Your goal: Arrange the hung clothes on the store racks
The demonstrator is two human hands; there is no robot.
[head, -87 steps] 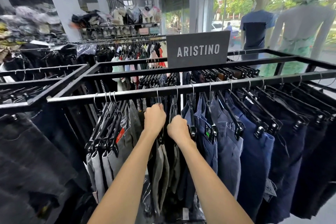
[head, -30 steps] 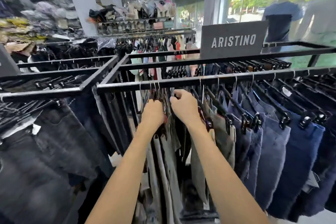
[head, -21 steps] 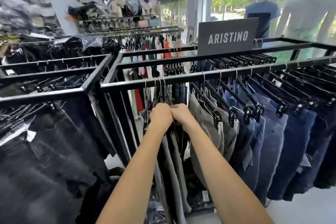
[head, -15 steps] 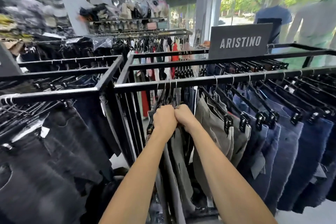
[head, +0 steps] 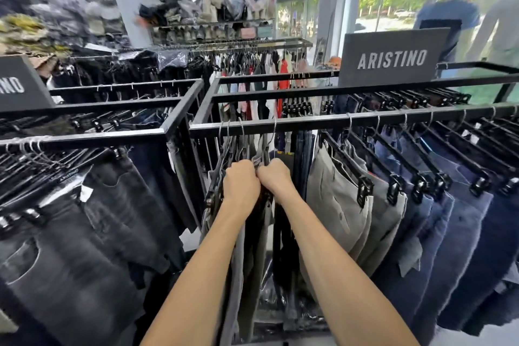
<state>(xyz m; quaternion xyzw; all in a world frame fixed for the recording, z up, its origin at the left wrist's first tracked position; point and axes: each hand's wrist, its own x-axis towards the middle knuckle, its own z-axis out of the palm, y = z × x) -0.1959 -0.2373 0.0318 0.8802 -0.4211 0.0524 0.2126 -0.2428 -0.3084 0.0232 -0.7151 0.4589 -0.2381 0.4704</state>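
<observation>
Grey cotton-like trousers on black plastic clip hangers (head: 247,166) hang bunched at the left end of the black square-section metal rack rail (head: 365,118), their wire hooks crowded close together over the rail. Both hands work this bunch just below the rail. The left hand (head: 241,183) is curled into a fist around the hanger tops and fabric on its side. The right hand (head: 274,175) is likewise curled round the neighbouring hanger; knuckles of the two hands touch. The fingertips are hidden by the backs of the hands, so exactly which hanger each one grips cannot be told.

Handling, as a judgement: each garment is soft and limp and offers no firm hold in the cloth, while the hanger bar is stiff and carries the load. Take hold at the hanger, near the base of the hook, not at the fabric. A bunch of several pairs is likely moderately heavy; slide it along the rail rather than lifting. Wire hooks may tangle when crowded, and clips may release if the cloth is pulled.

To the right, well apart from the bunch, beige and blue clip-hung trousers (head: 393,219) are evenly spaced. Black jeans (head: 84,233) fill the adjoining rack on the left.
</observation>
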